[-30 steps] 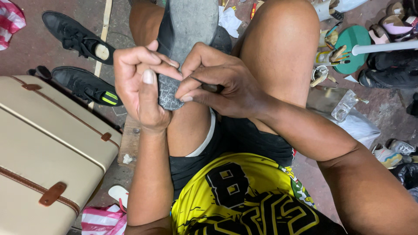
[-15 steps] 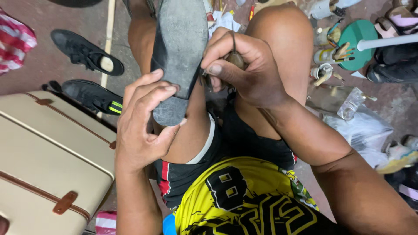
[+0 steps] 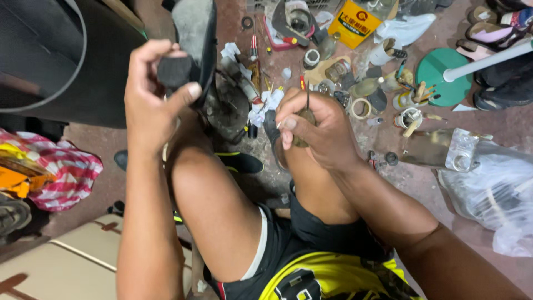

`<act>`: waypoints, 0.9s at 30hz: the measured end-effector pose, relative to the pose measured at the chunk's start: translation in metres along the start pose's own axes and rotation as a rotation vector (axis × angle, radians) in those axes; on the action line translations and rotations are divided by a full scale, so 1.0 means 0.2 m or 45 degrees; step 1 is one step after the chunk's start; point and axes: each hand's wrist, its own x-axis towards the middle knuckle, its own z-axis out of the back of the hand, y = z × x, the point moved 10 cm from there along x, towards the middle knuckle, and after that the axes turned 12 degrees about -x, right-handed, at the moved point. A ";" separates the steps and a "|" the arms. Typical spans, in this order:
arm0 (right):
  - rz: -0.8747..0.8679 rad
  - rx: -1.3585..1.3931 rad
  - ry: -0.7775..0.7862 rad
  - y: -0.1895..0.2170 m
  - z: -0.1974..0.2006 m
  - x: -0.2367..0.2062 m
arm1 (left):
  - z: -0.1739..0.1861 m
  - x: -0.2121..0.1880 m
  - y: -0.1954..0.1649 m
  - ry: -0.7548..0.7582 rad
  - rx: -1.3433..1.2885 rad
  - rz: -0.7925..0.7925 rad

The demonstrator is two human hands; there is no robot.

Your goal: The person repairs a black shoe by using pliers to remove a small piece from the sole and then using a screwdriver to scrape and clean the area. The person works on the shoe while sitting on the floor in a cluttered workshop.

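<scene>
Head view: left hand (image 3: 158, 97) pinches the heel of a dark shoe (image 3: 191, 41) raised sole-out above the left knee, steadying it; right hand (image 3: 316, 130) is fisted around a wooden-handled awl (image 3: 304, 114), spike upright, over the cluttered floor (image 3: 422, 183).

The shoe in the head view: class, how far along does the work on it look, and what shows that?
Mid-job, it seems. The left hand grips the shoe by its heel, grey sole facing up. The right hand holds an awl-like tool, its tip clear of the shoe. No finished stitching or gluing is visible, so how much remains cannot be told.
</scene>
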 end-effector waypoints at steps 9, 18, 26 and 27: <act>0.058 -0.184 0.113 -0.03 0.06 0.12 | 0.27 0.69 0.69 -0.169 0.041 0.065; 0.108 -0.232 0.148 -0.04 0.07 0.19 | 0.34 0.72 1.03 -0.080 0.465 0.185; 0.090 0.114 0.091 -0.10 0.06 0.15 | 0.22 0.30 0.81 0.014 0.535 0.249; 0.083 0.115 0.060 -0.11 0.07 0.15 | 0.20 0.23 0.77 0.027 0.560 0.255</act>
